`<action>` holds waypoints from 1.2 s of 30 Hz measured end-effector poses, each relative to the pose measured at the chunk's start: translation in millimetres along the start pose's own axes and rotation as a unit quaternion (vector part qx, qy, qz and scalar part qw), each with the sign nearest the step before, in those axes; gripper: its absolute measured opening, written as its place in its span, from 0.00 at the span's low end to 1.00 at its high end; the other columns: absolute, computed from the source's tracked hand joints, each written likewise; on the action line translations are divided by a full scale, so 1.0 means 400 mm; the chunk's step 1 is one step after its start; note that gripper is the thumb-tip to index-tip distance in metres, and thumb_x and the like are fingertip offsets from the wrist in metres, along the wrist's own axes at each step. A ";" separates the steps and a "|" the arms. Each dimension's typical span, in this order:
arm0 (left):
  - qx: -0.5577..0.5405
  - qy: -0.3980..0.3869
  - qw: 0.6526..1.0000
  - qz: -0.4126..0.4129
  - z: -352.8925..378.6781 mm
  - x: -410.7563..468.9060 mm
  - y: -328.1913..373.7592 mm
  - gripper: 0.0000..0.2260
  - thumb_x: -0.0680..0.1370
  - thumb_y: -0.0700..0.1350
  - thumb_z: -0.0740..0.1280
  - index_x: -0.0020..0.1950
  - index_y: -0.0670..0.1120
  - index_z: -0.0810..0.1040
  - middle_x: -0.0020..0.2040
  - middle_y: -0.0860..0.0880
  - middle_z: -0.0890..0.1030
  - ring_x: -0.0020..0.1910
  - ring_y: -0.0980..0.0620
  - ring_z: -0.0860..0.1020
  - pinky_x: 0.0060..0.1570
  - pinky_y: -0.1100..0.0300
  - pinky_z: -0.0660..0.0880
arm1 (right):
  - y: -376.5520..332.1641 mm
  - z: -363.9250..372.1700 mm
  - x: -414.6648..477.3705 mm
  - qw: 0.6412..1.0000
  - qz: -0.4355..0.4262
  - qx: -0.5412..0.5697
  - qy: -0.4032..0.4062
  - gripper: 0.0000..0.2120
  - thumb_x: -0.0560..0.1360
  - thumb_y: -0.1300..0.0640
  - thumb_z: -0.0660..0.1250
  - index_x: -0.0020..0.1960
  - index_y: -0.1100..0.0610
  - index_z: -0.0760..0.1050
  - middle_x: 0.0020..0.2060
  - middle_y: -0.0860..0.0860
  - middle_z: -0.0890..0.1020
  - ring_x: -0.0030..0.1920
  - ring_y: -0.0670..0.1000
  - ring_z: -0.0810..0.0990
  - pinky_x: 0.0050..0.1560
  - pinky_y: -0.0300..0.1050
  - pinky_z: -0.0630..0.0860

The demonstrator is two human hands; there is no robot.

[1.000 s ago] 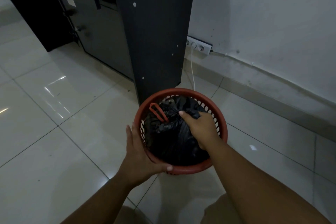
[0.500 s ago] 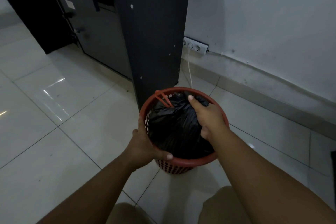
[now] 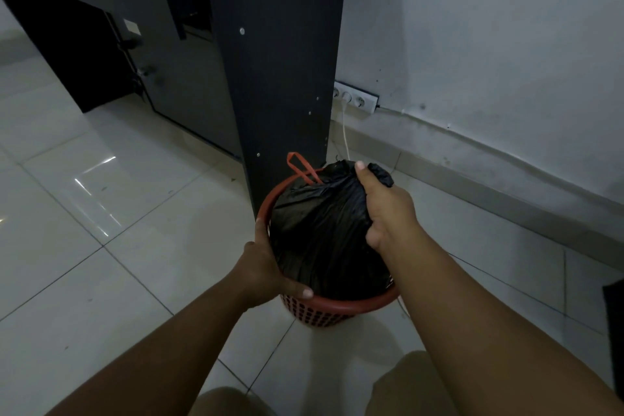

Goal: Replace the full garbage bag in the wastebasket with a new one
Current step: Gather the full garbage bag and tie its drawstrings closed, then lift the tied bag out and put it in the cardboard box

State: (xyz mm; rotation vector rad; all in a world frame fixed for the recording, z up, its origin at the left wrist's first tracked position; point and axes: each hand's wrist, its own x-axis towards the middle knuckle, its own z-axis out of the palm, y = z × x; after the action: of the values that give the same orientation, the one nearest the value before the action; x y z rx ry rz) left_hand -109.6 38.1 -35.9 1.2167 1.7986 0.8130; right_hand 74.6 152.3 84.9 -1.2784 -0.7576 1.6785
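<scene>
My right hand [image 3: 388, 213] pinches the gathered neck of the black garbage bag [image 3: 320, 233] bulging above the red wastebasket [image 3: 354, 305] on the floor [image 3: 135, 246]; my left hand [image 3: 266, 267] clasps the rim, fingers [image 3: 261, 230] curled, presumably anchoring it.

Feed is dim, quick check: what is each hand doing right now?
Left hand: grips the rim of the wastebasket.
Right hand: grips the gathered top of the garbage bag.

Black garbage bag [image 3: 324, 233], orange-red drawstring [image 3: 299, 166]; red perforated wastebasket [image 3: 324, 309]; white tiles [image 3: 101, 246].
</scene>
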 end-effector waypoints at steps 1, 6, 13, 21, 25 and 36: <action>-0.002 -0.007 1.000 0.001 -0.006 -0.004 0.004 0.78 0.44 0.64 0.88 0.78 0.71 0.36 0.77 0.47 0.68 0.76 0.41 0.69 0.67 0.38 0.76 | -0.007 0.005 0.000 1.000 0.003 0.005 0.002 0.15 0.71 0.50 0.80 0.46 0.61 0.82 0.38 0.56 0.87 0.40 0.57 0.87 0.50 0.60 0.84; -0.014 -0.027 0.999 0.011 -0.016 -0.027 -0.010 0.78 0.49 0.58 0.89 0.79 0.69 0.32 0.76 0.49 0.71 0.74 0.44 0.71 0.67 0.40 0.77 | -0.105 0.049 -0.014 0.998 0.012 0.053 -0.028 0.24 0.69 0.46 0.81 0.55 0.62 0.82 0.49 0.59 0.88 0.46 0.59 0.88 0.50 0.63 0.84; 0.092 0.004 0.996 -0.012 -0.041 -0.048 0.057 0.79 0.46 0.71 0.83 0.79 0.64 0.29 0.84 0.46 0.40 0.82 0.39 0.40 0.78 0.32 0.54 | -0.154 0.067 -0.038 0.997 0.002 0.059 -0.044 0.20 0.72 0.47 0.78 0.53 0.63 0.82 0.47 0.59 0.88 0.47 0.59 0.88 0.52 0.60 0.84; -0.105 0.119 0.975 0.153 -0.038 -0.072 0.210 0.68 0.55 0.79 0.73 0.84 0.60 0.39 0.77 0.62 0.51 0.76 0.60 0.55 0.74 0.56 0.59 | -0.259 0.061 -0.065 0.991 0.002 0.105 -0.080 0.27 0.74 0.43 0.75 0.62 0.63 0.81 0.51 0.62 0.87 0.50 0.61 0.88 0.47 0.58 0.85; -0.139 0.171 0.962 0.158 -0.045 -0.072 0.295 0.54 0.70 0.76 0.66 0.85 0.52 0.45 0.74 0.55 0.55 0.67 0.70 0.55 0.69 0.73 0.55 | -0.307 0.063 -0.108 0.985 0.005 0.126 -0.116 0.23 0.78 0.42 0.69 0.55 0.64 0.81 0.46 0.62 0.87 0.47 0.59 0.86 0.43 0.55 0.81; -0.161 0.203 0.954 0.150 -0.084 0.034 0.468 0.23 0.74 0.72 0.66 0.54 0.55 0.82 0.56 0.50 0.81 0.58 0.51 0.81 0.64 0.45 0.77 | -0.403 0.066 -0.062 0.945 0.063 0.274 -0.168 0.34 0.77 0.40 0.68 0.75 0.58 0.66 0.65 0.68 0.79 0.64 0.69 0.79 0.69 0.74 0.67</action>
State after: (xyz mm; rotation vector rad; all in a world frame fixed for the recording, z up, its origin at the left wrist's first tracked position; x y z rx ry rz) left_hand -62.4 110.3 133.9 1.1756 1.7158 1.5615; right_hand 95.7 201.5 241.4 -0.6684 -0.3534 2.0553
